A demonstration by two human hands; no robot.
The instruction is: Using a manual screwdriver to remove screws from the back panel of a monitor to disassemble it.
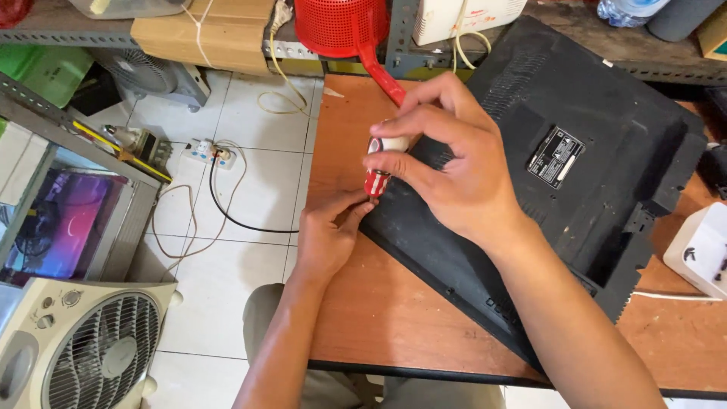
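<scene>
Right hand (454, 170) is gripping the screwdriver (379, 163) by its red-and-white handle, fingers curled narrow round the top, thumb pressing the side. Tool is standing roughly upright, its lower end going down at the left corner of the black TV back cover (575, 159); tip itself is hidden behind the fingers

Left hand (329, 231) is sitting just below, fingertips pinched close together at the foot of the screwdriver, touching the cover's edge. Can't tell whether it's holding anything small, the fingers are covering that spot

TV is lying face down, turned diagonally across the wooden table (379, 310), taking up most of the right half and overhanging toward the far edge. Grey label plate (555, 157) is showing mid-panel. The working corner is lying near the table's left edge, about halfway along it

White plastic box (700, 250) is sitting at the table's right edge, just beside the TV. Red plastic basket (341, 26) is hanging over the far left corner, its handle reaching down onto the table near the right hand

Off the table, on the tiled floor to the left: white power strip (212, 154) with cables trailing, small grey fan (151, 76) lying farther back, white box fan (83, 344) in the near-left corner of the view. Cardboard box (204, 30) tied with string is resting on the metal shelf rail at the back
</scene>
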